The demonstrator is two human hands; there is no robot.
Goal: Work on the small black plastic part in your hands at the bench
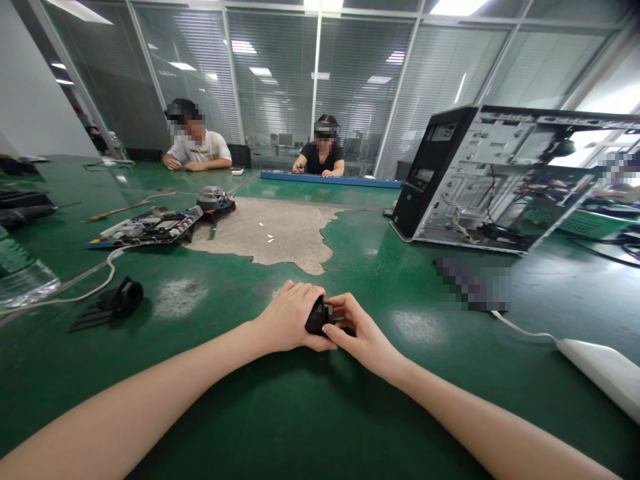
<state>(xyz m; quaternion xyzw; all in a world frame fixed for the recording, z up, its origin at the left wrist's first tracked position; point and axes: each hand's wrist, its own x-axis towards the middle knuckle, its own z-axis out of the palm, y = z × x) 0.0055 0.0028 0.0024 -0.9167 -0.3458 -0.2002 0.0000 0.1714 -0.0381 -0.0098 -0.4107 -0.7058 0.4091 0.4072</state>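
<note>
A small black object [315,319] is held between both hands above the green table [280,427], near the middle of the view. My left hand [290,317] wraps round it from the left, with the thumb underneath. From the right, the thumb and fingers of my right hand [357,330] pinch its right end. Part of the object is covered by my fingers, and its exact kind cannot be made out.
An open computer case [423,180] stands at the right, near a white power strip [600,373]. A circuit board [150,227], a black part [120,297] and a clear bottle [25,270] lie left. Two people [197,147] sit across, behind a blue bar [330,179].
</note>
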